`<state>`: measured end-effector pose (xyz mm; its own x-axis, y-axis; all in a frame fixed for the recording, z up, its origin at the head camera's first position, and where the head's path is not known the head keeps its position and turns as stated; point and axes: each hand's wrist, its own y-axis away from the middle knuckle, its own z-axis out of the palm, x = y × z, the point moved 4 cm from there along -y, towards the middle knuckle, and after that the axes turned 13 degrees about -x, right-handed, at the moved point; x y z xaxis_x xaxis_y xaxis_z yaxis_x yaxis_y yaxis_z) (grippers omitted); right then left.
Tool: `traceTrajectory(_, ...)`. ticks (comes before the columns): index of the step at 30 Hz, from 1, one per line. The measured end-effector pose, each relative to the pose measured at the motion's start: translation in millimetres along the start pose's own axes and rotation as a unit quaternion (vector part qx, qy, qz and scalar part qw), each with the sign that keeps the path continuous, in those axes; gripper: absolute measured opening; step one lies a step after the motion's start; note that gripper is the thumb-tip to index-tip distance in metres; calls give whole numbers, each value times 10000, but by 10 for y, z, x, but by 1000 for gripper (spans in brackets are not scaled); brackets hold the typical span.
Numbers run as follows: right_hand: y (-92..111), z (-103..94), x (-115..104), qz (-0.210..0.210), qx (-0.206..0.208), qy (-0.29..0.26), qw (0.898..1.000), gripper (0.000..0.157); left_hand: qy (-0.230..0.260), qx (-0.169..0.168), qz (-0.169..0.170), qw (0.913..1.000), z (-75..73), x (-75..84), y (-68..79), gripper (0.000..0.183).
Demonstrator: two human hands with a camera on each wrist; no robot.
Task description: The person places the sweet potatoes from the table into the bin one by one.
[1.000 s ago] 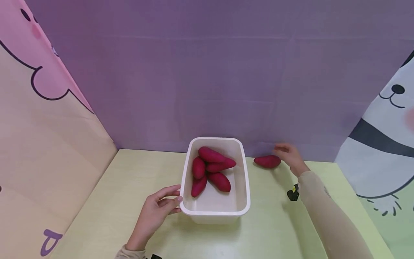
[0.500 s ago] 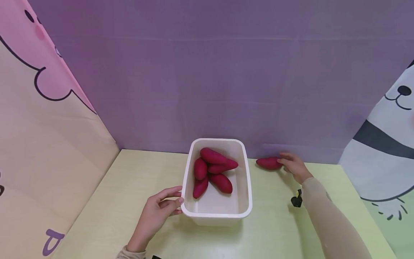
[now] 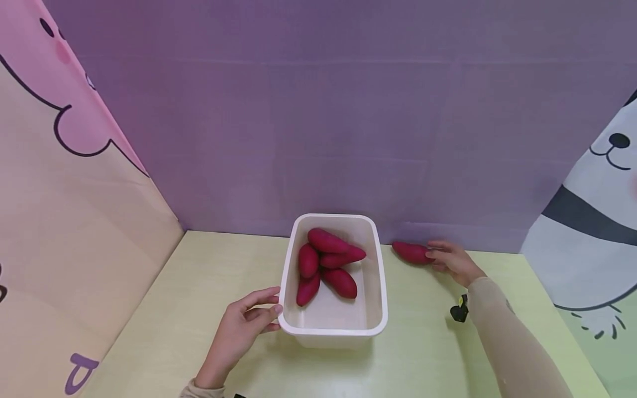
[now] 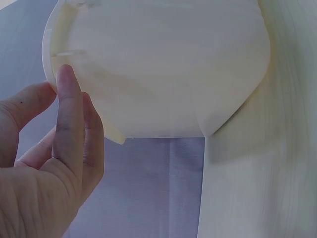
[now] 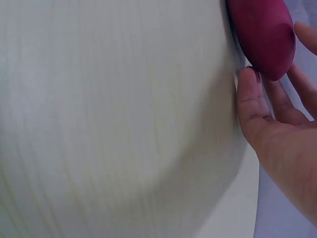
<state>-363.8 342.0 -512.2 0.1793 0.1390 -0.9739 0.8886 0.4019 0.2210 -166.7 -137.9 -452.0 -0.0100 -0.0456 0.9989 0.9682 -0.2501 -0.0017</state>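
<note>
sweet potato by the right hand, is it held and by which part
The right hand closes its fingers round the right end of the sweet potato, which lies on the table.

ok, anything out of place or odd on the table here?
One dark red sweet potato lies outside the white plastic tub, on the yellow table by the purple backdrop, with the right hand closing around its end. Four more sit inside the tub. The left hand steadies the tub's corner. Nothing spilled or damaged.
</note>
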Motion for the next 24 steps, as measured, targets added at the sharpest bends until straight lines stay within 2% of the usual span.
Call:
traceTrajectory(14,39,38,46,66,7,-303,9995,64,-78,30,-14,10000,0,-6,-9,34)
traceTrajectory(24,52,99,37,-183,-55,-55,9998,63,-91,30,-22,10000,-12,4,-14,35)
